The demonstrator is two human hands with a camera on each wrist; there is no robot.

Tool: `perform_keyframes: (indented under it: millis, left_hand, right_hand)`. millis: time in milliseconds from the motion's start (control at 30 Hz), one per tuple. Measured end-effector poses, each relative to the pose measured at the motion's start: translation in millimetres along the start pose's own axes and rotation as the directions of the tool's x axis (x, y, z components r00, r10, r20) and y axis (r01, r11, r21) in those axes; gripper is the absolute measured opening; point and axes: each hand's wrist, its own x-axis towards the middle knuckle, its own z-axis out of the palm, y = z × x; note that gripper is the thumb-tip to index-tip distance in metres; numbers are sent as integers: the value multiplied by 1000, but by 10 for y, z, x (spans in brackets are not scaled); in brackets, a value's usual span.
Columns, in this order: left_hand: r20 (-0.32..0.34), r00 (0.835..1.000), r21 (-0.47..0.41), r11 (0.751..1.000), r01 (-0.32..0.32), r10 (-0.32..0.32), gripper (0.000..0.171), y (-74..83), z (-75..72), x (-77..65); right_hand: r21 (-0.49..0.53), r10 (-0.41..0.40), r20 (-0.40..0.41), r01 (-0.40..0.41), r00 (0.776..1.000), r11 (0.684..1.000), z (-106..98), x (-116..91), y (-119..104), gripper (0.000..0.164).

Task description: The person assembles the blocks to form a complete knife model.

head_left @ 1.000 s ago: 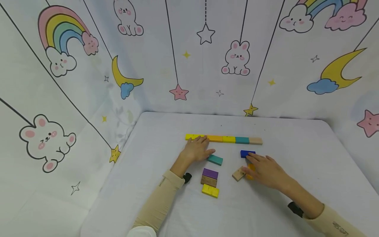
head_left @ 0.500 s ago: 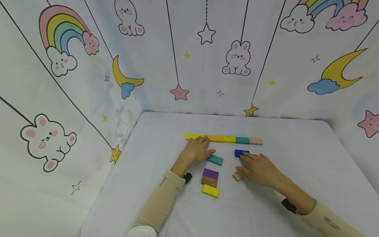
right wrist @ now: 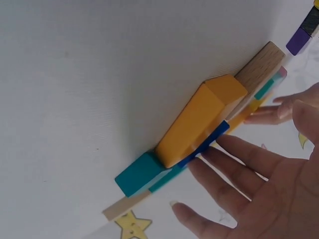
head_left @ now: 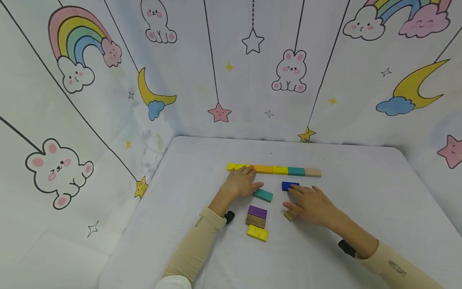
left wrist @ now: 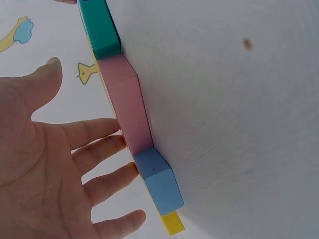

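Observation:
My left hand [head_left: 238, 184] lies with extended fingers against the left part of a long block row, which includes a yellow block [head_left: 235, 165] and an orange block [head_left: 263, 169]. Its thumb overlaps a loose teal block [head_left: 264, 195]. In the left wrist view a pink block [left wrist: 127, 104] and a light blue block [left wrist: 160, 181] stand right by the fingertips. My right hand [head_left: 310, 204] touches a dark blue block [head_left: 287, 186] with nearly straight fingertips. Below its palm are an orange block [right wrist: 197, 119], a teal block [right wrist: 142, 174] and a wooden block [right wrist: 261, 64], mostly hidden from the head view.
The row continues rightward with a yellow block [head_left: 280, 170], a teal one and a pale wooden block [head_left: 313, 172]. Between the arms lie a purple block [head_left: 257, 211], a brown block [head_left: 255, 220] and a yellow block [head_left: 258, 233]. A patterned cloth wall [head_left: 180, 72] borders the white table [head_left: 361, 180].
The dark blue block has slid left along the table under my right fingertips. That hand now covers the orange block and more of the wooden one. My left hand stays put.

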Motion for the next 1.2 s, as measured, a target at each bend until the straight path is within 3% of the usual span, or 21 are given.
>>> perform_keyframes:
  millis: [1200]
  left_hand:
    - [2, 1000, 20, 1000, -2, 2, 77, 2, 6, -14]
  right_hand:
    - [-18, 8, 108, -6, 994, 1000, 31, 374, -179, 68]
